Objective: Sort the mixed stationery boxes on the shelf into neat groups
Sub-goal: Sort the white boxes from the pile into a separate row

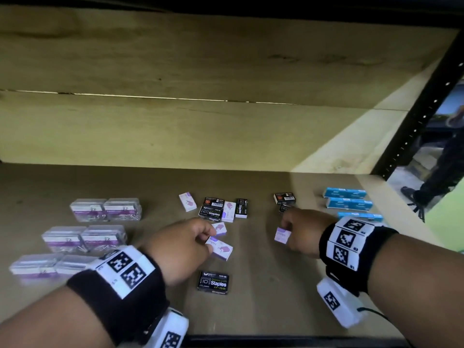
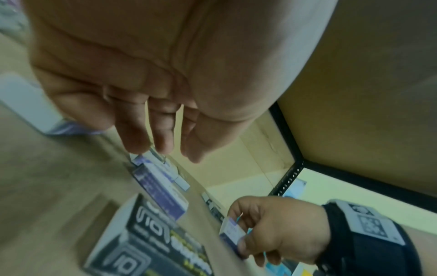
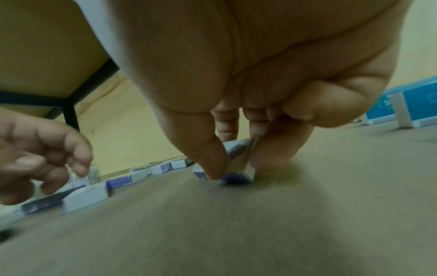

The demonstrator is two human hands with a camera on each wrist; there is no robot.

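Note:
Small purple-and-white staple boxes lie mid-shelf. My left hand point(image 1: 209, 237) reaches over two of them, its fingers nearly straight with the tips at the nearer purple box point(image 1: 221, 248); nothing is held in the left wrist view, where the left hand point(image 2: 165, 151) hangs just above that purple box point(image 2: 160, 190). My right hand point(image 1: 286, 229) pinches another small purple box point(image 1: 282, 235) between thumb and fingers. In the right wrist view this pinched box point(image 3: 237, 178) sits low on the shelf board. A black Staples box point(image 1: 213, 282) lies near the front.
Clear clip boxes point(image 1: 105, 209) stand in pairs at the left. Blue boxes point(image 1: 349, 199) are lined up at the right. A mixed cluster of black and purple boxes point(image 1: 221, 209) sits behind my hands, and two black boxes point(image 1: 283, 198) lie beyond the right hand. A black shelf post point(image 1: 414, 126) rises at the right.

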